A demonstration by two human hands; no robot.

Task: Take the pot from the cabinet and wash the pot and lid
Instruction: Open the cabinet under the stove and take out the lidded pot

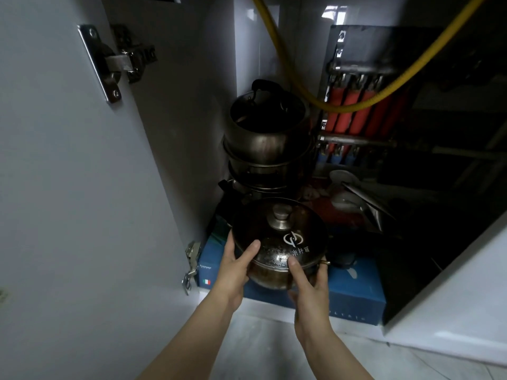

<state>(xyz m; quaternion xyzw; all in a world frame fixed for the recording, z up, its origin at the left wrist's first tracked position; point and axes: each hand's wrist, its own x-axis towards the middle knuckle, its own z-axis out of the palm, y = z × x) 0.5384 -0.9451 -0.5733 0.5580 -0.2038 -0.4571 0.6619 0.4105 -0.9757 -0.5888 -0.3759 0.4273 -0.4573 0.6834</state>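
Dim cabinet (192,105), door open: both hands, left (233,270) and right (310,286), grasp the lidded pot (277,242) above a blue box (354,294), before stacked pots (269,138).

Tarnished metal pot (270,277), glossy dark lid (279,234), smooth blue cardboard box (356,300).

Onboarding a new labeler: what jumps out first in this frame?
First, the lidded pot at bottom centre, gripped on both sides by the left hand and right hand at the cabinet's open front, over a blue box. Next, the stack of dark pots standing behind it. Last, the yellow hose looping across the top, in front of red pipes at the right.
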